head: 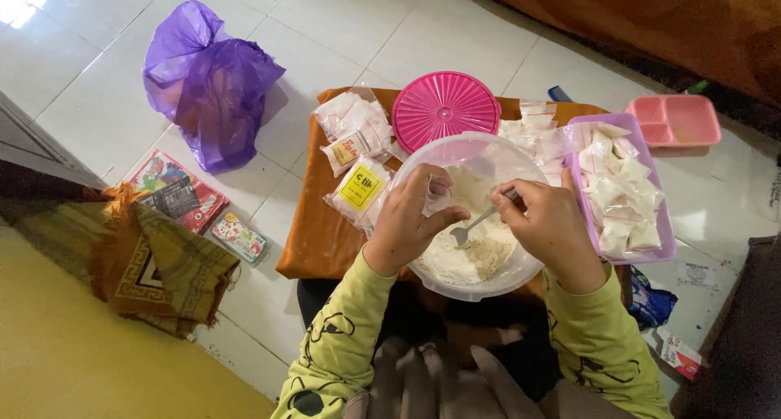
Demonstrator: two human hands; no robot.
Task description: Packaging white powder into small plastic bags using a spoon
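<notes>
A clear round bowl (498,282) of white powder rests on an orange cloth (319,240) in front of me. My left hand (411,222) pinches a small clear plastic bag (439,198) over the bowl. My right hand (549,225) grips a metal spoon (472,227) whose tip dips toward the powder. Both sleeves are yellow-green.
A pink ribbed lid (445,106) lies behind the bowl. A purple tray (665,242) at right holds several filled white packets. Labelled packets (358,187) sit left of the bowl. A purple plastic bag (207,81), a pink box (675,120) and small cartons (181,193) lie on the tiled floor.
</notes>
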